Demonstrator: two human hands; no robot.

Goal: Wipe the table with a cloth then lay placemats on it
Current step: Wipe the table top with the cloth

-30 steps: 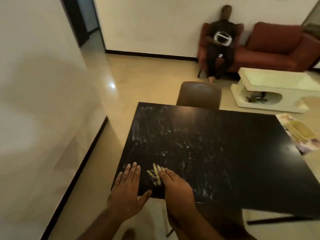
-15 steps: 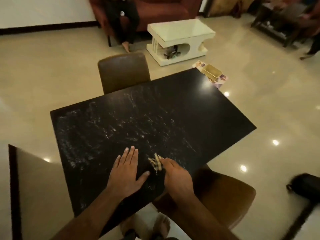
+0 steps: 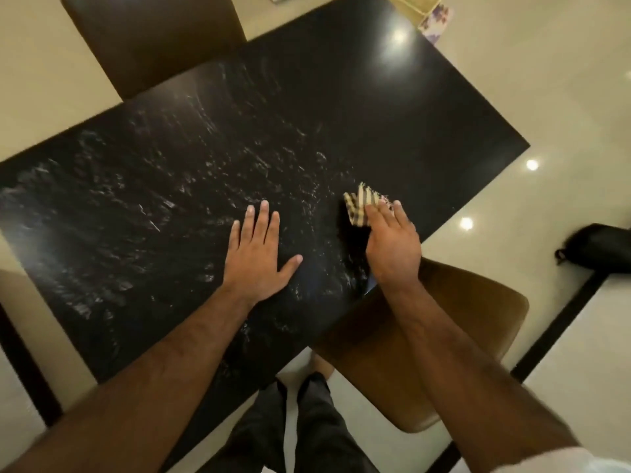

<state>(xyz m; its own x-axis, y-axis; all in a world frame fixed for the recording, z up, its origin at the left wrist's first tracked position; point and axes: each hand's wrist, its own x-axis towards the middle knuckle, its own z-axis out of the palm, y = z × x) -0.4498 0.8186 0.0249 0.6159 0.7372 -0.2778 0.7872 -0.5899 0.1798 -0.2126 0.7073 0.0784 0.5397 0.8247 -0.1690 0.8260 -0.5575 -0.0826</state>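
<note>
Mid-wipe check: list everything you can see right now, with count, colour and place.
table: one, black, streaked, centre of view
cloth: one, checked cream and dark, near the table's right edge
chairs: two, brown, one at the far side, one at the near side
placemat: at least one, floral, far right table corner
yellowish item: one, on the placemat
bag: one, black, floor at right
legs: two, dark trousers, bottom centre
left hand: flat on the table
right hand: fingers pressing the cloth
</note>
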